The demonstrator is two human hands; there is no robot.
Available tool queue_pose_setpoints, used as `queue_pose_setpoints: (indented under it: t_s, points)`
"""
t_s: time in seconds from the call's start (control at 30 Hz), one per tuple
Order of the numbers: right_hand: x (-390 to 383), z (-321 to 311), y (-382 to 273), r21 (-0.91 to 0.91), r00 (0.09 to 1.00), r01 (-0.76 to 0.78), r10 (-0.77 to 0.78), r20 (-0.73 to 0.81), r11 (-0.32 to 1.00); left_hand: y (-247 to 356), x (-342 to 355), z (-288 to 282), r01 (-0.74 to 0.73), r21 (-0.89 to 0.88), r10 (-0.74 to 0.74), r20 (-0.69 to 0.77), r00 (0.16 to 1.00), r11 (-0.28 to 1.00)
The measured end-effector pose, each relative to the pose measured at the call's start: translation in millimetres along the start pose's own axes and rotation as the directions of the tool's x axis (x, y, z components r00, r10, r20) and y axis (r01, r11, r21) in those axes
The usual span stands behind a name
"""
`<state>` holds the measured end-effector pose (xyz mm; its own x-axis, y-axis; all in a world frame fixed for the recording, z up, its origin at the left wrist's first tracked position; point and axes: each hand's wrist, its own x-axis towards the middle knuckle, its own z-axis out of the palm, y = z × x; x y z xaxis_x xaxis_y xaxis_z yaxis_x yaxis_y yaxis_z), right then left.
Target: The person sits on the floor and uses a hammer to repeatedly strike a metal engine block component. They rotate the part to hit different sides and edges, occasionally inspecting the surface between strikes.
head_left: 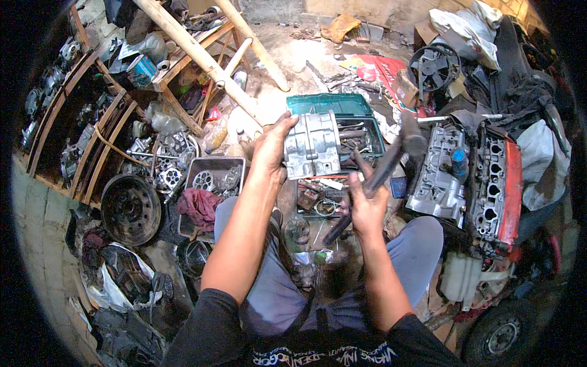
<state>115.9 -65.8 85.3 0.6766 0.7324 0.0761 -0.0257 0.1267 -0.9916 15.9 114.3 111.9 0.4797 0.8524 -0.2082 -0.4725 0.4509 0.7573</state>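
My left hand [271,150] is closed on the left side of a silver cylindrical metal housing [313,145], which looks like a compressor body and is held up over the toolbox. In my right hand [369,211] is a hammer [387,169], smeared a little by motion. Its dark handle slants from lower left to upper right, and its head is beyond my fingers, to the right of the housing and apart from it. Behind the housing lies an open green toolbox [330,104] with wrenches and other hand tools. A tray [298,208] of small parts sits below it, between my knees.
A grey bin [241,164] of metal parts, with a maroon cloth [200,208] over its edge, and a steel wheel rim [130,210] stand left. Cylinder heads [437,177] lie right. Wooden ladder-like poles [195,55] lean at back left; a tyre [501,333] is at lower right.
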Motion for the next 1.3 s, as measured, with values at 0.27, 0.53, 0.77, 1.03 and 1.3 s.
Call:
queue_pose_setpoints:
  t_s: [0.27,0.53,0.77,1.03,1.3]
  points:
    - [15,16,31,0.137,0.983,0.181,-0.185,0.017,0.974,3,0,5,-0.163,0.175,0.164,0.014,0.986,0.971]
    - [5,8,21,0.195,0.997,0.073,-0.073,-0.004,0.978,-5,-96,-8,-0.329,0.668,0.505,-0.081,0.859,0.667]
    - [-14,9,12,0.092,0.995,0.034,-0.042,0.095,0.995,-1,-186,-17,-0.278,0.828,0.493,0.002,0.870,0.487]
    - [-23,24,13,0.151,0.991,0.006,-0.026,0.129,0.988,7,-238,-25,-0.125,0.961,0.497,-0.015,0.868,0.247]
    - [-34,42,-22,0.021,0.980,0.061,-0.064,0.188,0.998,-38,-221,-41,-0.384,0.913,0.738,0.354,0.574,-0.138]
